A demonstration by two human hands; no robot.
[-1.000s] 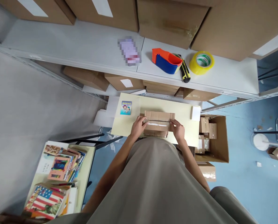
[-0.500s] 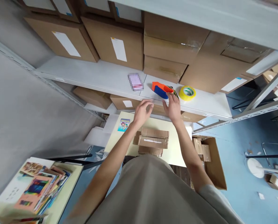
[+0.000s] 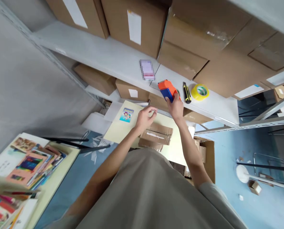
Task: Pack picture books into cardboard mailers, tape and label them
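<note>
My right hand (image 3: 176, 107) is closed around an orange and blue tape dispenser (image 3: 168, 89) at the front edge of the shelf. Loosely curved, my left hand (image 3: 145, 118) hovers over the table with its thumb and fingers apart and nothing in it. A taped cardboard box (image 3: 157, 133) lies on the table below, between my forearms. To the right of the dispenser, a black and yellow utility knife (image 3: 186, 93) and a yellow roll of tape (image 3: 200, 92) rest on the shelf. A blurred-out phone-like object (image 3: 147, 70) lies to the left.
Large cartons (image 3: 134, 28) line the back of the white shelf (image 3: 84, 51). A colourful card (image 3: 127, 115) is on the cream table (image 3: 115, 130). An open carton (image 3: 210, 159) of small boxes stands at the right; books (image 3: 37, 168) lie on a table at the left.
My right hand has taken hold of the tape dispenser and tilted it, leaving the utility knife in plain view. The left hand stays in nearly the same place. The view has shifted.
</note>
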